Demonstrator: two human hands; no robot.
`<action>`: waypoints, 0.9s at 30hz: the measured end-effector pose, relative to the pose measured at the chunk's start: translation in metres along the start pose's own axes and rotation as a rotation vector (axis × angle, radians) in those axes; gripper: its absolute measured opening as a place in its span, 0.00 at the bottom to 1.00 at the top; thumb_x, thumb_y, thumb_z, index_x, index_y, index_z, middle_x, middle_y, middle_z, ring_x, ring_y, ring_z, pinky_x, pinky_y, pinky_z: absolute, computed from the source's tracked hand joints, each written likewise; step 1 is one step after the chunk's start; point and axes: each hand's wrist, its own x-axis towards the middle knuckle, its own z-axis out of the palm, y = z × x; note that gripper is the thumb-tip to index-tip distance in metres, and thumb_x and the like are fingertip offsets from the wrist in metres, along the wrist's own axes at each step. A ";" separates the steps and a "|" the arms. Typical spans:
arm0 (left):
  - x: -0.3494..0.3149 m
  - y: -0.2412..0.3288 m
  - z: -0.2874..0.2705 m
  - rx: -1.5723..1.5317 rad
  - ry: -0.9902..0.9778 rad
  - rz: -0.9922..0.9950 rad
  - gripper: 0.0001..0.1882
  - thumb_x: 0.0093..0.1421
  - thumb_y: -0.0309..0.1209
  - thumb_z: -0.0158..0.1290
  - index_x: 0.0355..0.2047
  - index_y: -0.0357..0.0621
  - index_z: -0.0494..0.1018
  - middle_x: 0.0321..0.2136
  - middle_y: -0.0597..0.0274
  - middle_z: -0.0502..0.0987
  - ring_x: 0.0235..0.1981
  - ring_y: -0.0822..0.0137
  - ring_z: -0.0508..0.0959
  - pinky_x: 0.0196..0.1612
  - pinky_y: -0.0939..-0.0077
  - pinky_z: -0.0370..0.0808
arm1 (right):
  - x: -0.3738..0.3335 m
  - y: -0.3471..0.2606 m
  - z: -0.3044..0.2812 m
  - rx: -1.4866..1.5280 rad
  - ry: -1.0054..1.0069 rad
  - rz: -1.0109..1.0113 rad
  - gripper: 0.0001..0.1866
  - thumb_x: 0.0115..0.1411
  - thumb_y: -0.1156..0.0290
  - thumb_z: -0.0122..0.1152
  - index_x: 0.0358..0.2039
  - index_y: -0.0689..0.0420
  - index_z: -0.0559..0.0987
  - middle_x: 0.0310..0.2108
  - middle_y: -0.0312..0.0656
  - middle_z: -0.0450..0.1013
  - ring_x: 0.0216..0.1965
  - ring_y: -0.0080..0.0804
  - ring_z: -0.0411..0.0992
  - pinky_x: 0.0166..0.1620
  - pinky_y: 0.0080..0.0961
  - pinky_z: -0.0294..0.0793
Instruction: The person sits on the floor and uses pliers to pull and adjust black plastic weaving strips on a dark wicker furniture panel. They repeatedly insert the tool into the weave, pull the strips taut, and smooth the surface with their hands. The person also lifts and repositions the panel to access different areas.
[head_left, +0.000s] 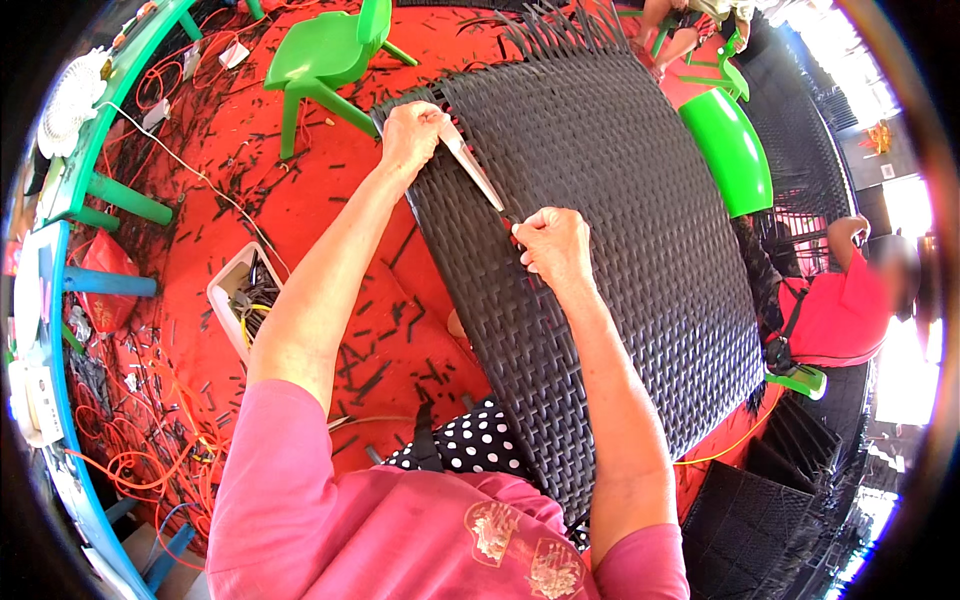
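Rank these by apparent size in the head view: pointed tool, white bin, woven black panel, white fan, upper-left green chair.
1. Woven black panel
2. Green chair
3. White bin and white fan: too alike to rank, bin partly hidden
4. Pointed tool

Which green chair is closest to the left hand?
The green plastic chair at upper left, left of the black woven panel; the other green chairs are right of it.
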 end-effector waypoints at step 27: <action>-0.040 -0.001 -0.038 -0.746 -0.133 0.069 0.07 0.60 0.28 0.53 0.37 0.40 0.74 0.18 0.66 0.73 0.12 0.77 0.69 0.12 0.84 0.62 | 0.026 0.003 0.027 -0.404 0.164 -0.534 0.09 0.52 0.75 0.59 0.36 0.57 0.79 0.35 0.48 0.71 0.36 0.50 0.72 0.39 0.40 0.71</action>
